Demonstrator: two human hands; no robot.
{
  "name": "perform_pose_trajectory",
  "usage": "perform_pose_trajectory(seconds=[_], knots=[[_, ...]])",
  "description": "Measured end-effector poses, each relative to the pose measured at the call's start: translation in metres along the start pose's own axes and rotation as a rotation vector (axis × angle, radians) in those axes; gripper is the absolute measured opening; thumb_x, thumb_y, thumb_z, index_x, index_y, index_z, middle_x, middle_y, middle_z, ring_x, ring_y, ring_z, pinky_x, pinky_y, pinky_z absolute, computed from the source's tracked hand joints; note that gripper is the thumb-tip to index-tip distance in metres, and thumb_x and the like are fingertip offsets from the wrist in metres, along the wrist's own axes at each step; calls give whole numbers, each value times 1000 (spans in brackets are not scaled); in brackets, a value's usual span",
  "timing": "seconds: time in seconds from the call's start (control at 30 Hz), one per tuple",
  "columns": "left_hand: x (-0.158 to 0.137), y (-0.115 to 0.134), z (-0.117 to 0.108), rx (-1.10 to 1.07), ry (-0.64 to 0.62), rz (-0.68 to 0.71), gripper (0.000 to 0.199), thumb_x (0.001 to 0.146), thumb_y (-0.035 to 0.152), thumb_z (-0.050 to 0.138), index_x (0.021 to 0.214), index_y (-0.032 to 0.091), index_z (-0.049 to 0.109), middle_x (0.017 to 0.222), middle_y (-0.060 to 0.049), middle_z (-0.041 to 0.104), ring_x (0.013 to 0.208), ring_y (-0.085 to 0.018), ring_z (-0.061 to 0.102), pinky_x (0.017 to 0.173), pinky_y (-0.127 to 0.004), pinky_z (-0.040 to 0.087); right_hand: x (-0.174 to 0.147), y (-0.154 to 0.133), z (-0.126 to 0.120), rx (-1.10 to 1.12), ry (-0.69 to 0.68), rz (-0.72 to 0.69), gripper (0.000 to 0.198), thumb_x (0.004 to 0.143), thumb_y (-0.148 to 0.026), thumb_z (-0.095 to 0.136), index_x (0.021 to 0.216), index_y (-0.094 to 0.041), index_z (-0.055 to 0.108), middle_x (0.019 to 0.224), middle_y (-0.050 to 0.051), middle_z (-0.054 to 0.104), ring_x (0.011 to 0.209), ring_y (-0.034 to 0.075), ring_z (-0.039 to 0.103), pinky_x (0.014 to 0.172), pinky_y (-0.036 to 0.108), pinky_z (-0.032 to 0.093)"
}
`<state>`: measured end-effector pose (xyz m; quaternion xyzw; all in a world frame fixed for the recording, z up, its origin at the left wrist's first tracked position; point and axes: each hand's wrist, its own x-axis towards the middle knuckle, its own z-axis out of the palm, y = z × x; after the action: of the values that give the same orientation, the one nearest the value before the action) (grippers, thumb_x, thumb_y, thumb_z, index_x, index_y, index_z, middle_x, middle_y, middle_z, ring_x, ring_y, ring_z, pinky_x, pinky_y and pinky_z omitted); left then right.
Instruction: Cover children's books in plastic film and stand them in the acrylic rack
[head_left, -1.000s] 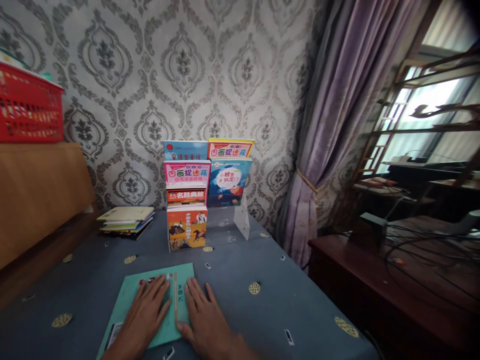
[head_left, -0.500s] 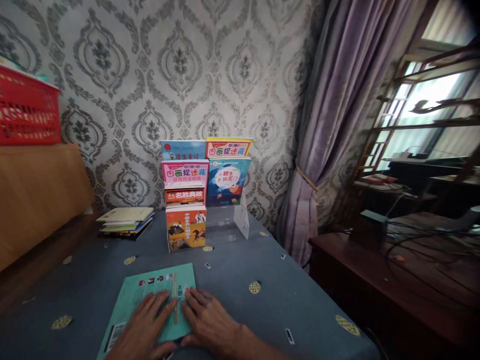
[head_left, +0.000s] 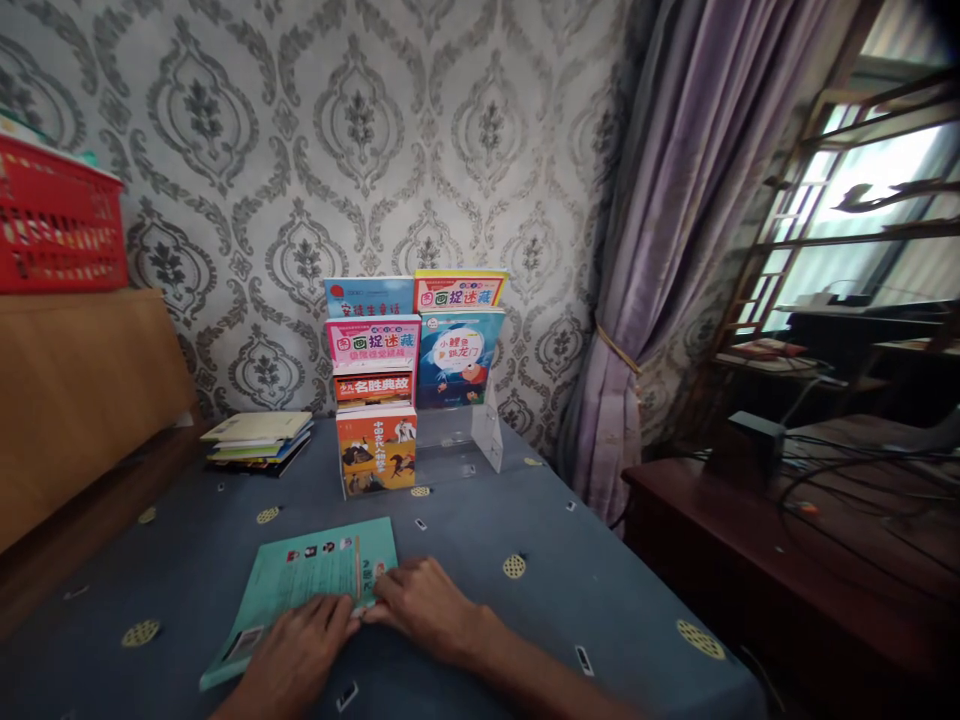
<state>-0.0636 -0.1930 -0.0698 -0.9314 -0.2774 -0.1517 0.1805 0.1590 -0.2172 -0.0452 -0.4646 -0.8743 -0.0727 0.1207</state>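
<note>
A teal book [head_left: 300, 570] lies at the front of the table with its printed cover up, small portraits along its far part and a barcode near its left edge. My left hand [head_left: 304, 640] is closed on its near edge, fingers bent over the cover. Beside it, my right hand [head_left: 424, 600] pinches the near right corner, with the thumb low at the edge. The two hands almost touch. Both hands hide part of the near edge, which looks slightly raised.
Behind the book, a clear stepped display rack [head_left: 487, 435] holds several upright children's books [head_left: 377, 450]. A stack of books [head_left: 259, 438] lies to its left. A red basket [head_left: 60, 215] stands on a wooden cabinet [head_left: 90, 400]. Cables [head_left: 847, 500] tangle on the dark red desk at right.
Both hands have gone from lying spread on the cover to curling at the book's near edge. The book's near side now shows more, and the view has shifted slightly.
</note>
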Motion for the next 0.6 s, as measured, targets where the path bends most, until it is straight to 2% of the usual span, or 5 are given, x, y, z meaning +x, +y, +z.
perform_pose_trajectory(seconds=[0.17,0.3,0.37,0.47,0.6], knots=[[-4,9,-1,-10,-15,-12,26,102,18,41,95,22,66,79,-2,71,73,-20,72,59,-26,51,-13,6,14,247,73,107,48,95,-65,50,95,-20,69,84,5,77,80,20,73,71,26,47],[-7,12,-10,-144,-86,-84,30,103,19,37,101,23,66,84,-3,73,79,-20,73,64,-26,51,-21,19,29,540,197,120,53,84,-70,62,101,-21,74,91,6,77,88,20,70,80,28,49],[-5,11,-21,-262,-131,-153,32,104,22,34,102,24,66,86,-4,74,79,-20,73,66,-26,51,-22,26,33,666,244,142,54,82,-71,63,98,-21,75,91,5,76,91,20,69,83,30,49],[2,9,-44,-443,-170,-290,35,103,28,30,102,24,64,80,-4,73,71,-20,71,63,-27,48,-19,31,33,835,246,145,53,80,-71,65,89,-20,75,92,6,76,91,21,69,85,33,49],[13,3,-79,-653,-170,-451,37,100,37,28,84,23,58,72,-1,67,65,-17,64,59,-26,42,-16,31,27,1094,269,152,52,71,-71,75,82,-21,75,91,5,76,90,23,68,84,35,51]])
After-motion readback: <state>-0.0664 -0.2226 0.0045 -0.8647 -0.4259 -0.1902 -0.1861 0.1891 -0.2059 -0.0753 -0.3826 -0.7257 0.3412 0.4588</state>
